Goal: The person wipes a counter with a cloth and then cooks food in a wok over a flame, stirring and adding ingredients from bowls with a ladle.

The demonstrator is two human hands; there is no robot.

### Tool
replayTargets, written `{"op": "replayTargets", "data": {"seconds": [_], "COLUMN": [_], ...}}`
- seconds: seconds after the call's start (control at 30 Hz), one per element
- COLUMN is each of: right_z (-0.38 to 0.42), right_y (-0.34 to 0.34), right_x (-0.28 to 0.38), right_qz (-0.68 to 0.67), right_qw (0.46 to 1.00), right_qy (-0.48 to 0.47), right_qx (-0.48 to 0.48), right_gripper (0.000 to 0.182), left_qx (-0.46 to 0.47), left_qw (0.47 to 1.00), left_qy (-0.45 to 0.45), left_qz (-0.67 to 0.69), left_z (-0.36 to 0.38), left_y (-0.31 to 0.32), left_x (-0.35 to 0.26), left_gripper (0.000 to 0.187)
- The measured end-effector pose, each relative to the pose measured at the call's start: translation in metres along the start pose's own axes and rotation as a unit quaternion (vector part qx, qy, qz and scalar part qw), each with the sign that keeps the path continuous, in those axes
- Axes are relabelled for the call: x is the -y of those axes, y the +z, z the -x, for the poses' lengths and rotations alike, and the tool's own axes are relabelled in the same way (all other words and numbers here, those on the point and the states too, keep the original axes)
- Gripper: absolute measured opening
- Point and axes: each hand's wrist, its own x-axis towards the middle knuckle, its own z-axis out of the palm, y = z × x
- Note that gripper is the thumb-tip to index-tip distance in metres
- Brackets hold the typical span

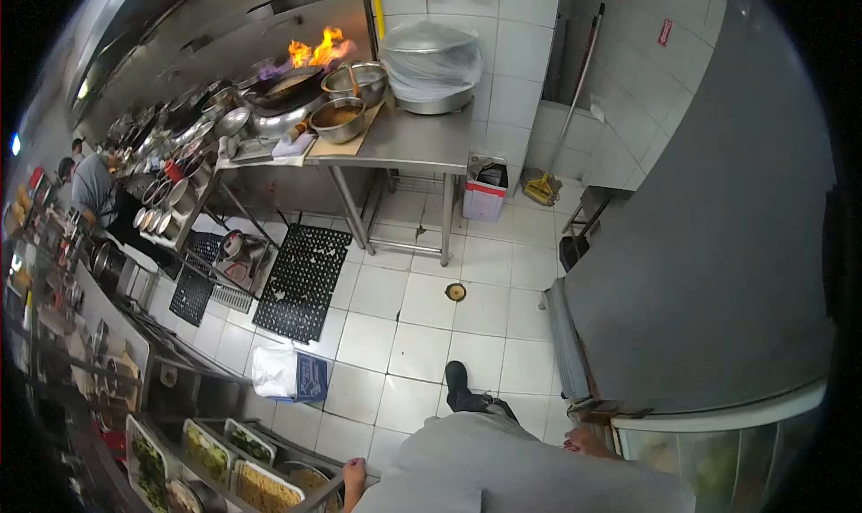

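Observation:
At the lower edge of the head view is my left hand (356, 473), its fingers curled in and nothing seen in them. It is nearest the food trays, beside a tray of yellowish crumbly food (266, 490) and a round metal pan (310, 480). My right hand (585, 442) hangs on the other side of my grey shirt, loosely curled, with nothing visible in it. Close to it stands a cabinet with a glass front (709, 455). Part of each hand is cut off by the frame or the shirt.
A flame (321, 48) rises behind a wok (285, 89) on the stove line. Metal bowls (338, 119) stand on a steel table (413, 140). A blue crate (311, 378), black mats (303, 282) and a drain (456, 292) are on the floor. Another person (92, 190) stands far left.

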Motion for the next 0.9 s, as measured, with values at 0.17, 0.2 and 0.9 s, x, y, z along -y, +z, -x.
{"op": "replayTargets", "data": {"seconds": [0.17,0.2,0.9], "right_z": [-0.088,-0.102,-0.106], "right_y": [0.008,0.011,0.207], "right_x": [0.136,0.177,0.571], "right_qz": [0.101,0.193,0.281], "right_qw": [0.987,0.958,0.951], "right_qy": [-0.093,-0.189,-0.078], "right_qx": [0.085,0.095,0.098], "right_gripper": [0.024,0.025,0.024], "left_qx": [0.028,0.002,-0.081], "left_qw": [0.999,0.998,0.979], "left_qy": [0.001,0.016,-0.179], "left_qz": [-0.040,-0.063,0.053], "left_z": [-0.041,-0.043,-0.180], "left_y": [-0.043,-0.044,-0.053], "left_x": [-0.029,-0.033,-0.069], "left_gripper": [0.034,0.034,0.038]}}
